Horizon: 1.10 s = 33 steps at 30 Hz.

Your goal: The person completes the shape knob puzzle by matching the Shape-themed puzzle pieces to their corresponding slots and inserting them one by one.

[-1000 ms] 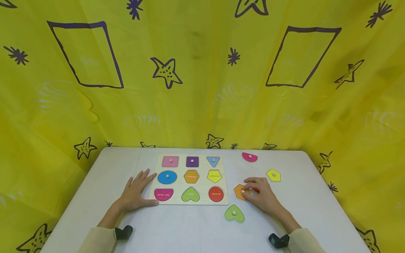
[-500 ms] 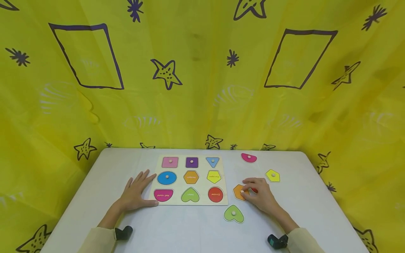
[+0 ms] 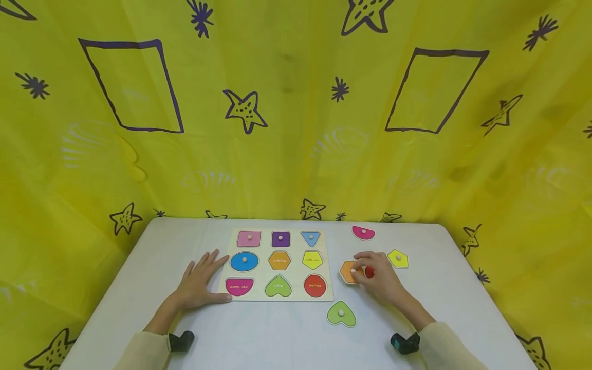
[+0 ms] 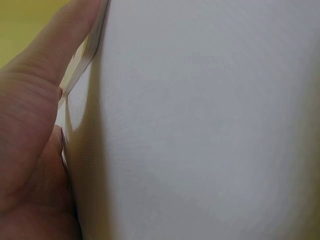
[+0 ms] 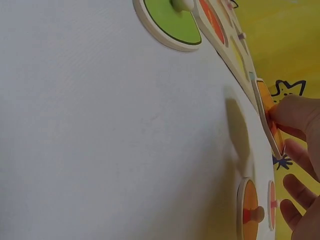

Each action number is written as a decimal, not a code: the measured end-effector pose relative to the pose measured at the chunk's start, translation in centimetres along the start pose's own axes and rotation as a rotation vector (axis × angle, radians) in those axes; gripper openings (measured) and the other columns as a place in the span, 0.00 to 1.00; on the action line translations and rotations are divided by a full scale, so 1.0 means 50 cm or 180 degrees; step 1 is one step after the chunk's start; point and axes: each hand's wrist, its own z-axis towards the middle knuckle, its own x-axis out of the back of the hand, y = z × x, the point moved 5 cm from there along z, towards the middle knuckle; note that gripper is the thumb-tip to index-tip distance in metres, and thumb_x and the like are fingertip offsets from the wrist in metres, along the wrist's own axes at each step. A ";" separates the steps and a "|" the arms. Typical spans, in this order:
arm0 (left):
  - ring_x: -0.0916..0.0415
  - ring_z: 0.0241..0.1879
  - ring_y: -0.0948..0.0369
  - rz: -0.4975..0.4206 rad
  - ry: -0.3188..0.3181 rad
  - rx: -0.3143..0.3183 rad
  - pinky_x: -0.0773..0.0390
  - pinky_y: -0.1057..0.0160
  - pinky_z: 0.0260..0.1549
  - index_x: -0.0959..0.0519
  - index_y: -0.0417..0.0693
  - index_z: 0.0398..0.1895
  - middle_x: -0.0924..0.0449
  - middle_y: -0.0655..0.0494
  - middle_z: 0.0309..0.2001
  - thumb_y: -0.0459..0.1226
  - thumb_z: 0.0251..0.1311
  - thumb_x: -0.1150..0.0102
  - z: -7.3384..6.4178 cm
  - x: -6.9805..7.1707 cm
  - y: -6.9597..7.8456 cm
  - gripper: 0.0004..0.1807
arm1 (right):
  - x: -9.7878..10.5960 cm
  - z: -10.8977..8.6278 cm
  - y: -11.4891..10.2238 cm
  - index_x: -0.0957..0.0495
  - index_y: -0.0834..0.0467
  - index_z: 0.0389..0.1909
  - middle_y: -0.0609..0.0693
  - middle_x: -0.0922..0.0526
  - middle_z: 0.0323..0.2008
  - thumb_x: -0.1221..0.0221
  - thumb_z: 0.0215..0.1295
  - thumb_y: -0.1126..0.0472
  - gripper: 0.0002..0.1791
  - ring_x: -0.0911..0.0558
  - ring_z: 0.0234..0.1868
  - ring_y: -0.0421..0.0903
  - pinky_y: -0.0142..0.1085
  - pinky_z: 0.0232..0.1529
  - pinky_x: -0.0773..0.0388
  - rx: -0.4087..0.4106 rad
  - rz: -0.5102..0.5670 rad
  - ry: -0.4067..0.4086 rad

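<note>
My right hand (image 3: 381, 277) pinches the knob of an orange hexagon puzzle piece (image 3: 347, 273). In the right wrist view the hexagon piece (image 5: 267, 112) is tilted and clear of the table, its shadow below it. A red round piece (image 3: 369, 272) lies under that hand, partly hidden by it. To the left is the wooden shape puzzle board (image 3: 296, 294). My left hand (image 3: 199, 281) rests with spread fingers at the board's left edge, thumb at the near corner. A pink rectangle, purple square, blue triangle and blue oval sit in the board; the other recesses show printed shapes.
Loose on the white table (image 3: 277, 339) are a green heart piece (image 3: 341, 318) near the board's front right corner, a yellow pentagon piece (image 3: 399, 260) beyond the right hand, and a pink half-round piece (image 3: 363, 234) at the back. A yellow patterned curtain (image 3: 287, 154) surrounds the table.
My right hand has raised the orange hexagon piece off the table and moved it slightly away from me. The left hand stays at the board's edge.
</note>
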 end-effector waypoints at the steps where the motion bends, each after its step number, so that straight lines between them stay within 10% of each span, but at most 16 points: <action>1: 0.56 0.77 0.32 -0.0005 -0.0003 0.0005 0.62 0.24 0.69 0.35 0.48 0.77 0.45 0.34 0.78 0.63 0.42 0.24 0.000 0.000 0.000 0.59 | 0.001 0.004 -0.002 0.10 0.52 0.37 0.52 0.15 0.52 0.27 0.59 0.65 0.06 0.25 0.54 0.54 0.49 0.51 0.24 0.0007 0.0003 0.0008; 33: 0.58 0.78 0.34 0.0061 -0.0067 0.0096 0.64 0.26 0.71 0.36 0.50 0.78 0.47 0.36 0.79 0.65 0.43 0.25 0.004 -0.004 -0.010 0.60 | -0.088 0.149 -0.107 0.10 0.57 0.36 0.55 0.14 0.51 0.28 0.59 0.65 0.04 0.23 0.57 0.57 0.53 0.57 0.28 0.0198 0.0402 -0.0124</action>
